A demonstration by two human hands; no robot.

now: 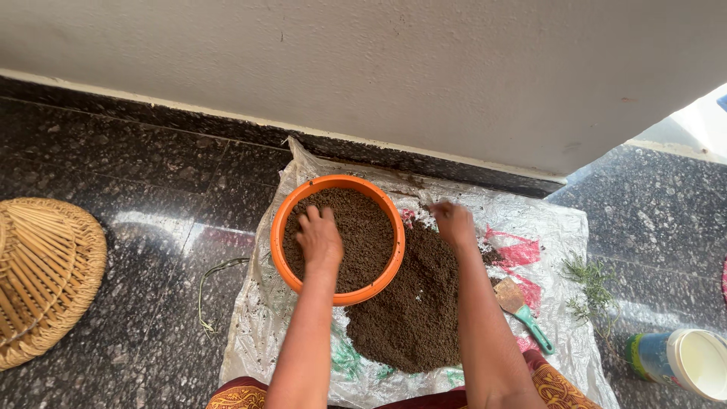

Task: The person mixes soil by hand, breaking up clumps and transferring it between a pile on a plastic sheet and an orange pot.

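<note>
Two bare hands, both mine, reach down over a clear plastic sheet (303, 326) spread on a dark speckled stone floor (136, 174) beside a white wall (379, 68).

My left hand (318, 236) lies palm down, fingers together and flat, pressing on the soil inside a round orange pot (282, 220). It grips nothing; it only rests on the surface. The pot sits on the upper left part of the sheet, close to the wall's dark skirting. Its rim is bright orange and smooth, and it is filled nearly to the top with dark brown, crumbly soil that looks fine and dry.

My right hand (453, 221) is just to the right of the pot, at the top edge of a loose pile of soil (413, 310) of the same dark brown. Its fingers are curled downward and blurred, so I cannot tell whether they hold any soil. The pile touches the pot's right side and spreads down the sheet toward my knees.

A small trowel (521, 307) with a green handle and a soiled blade lies on the sheet to the right of the pile, near my right forearm. A sprig of green plant (591, 284) rests on the floor beyond the sheet's right edge, and a white and green container (681, 362) lies on its side at the lower right. A woven cane basket (45, 273) sits well apart at the far left.
</note>
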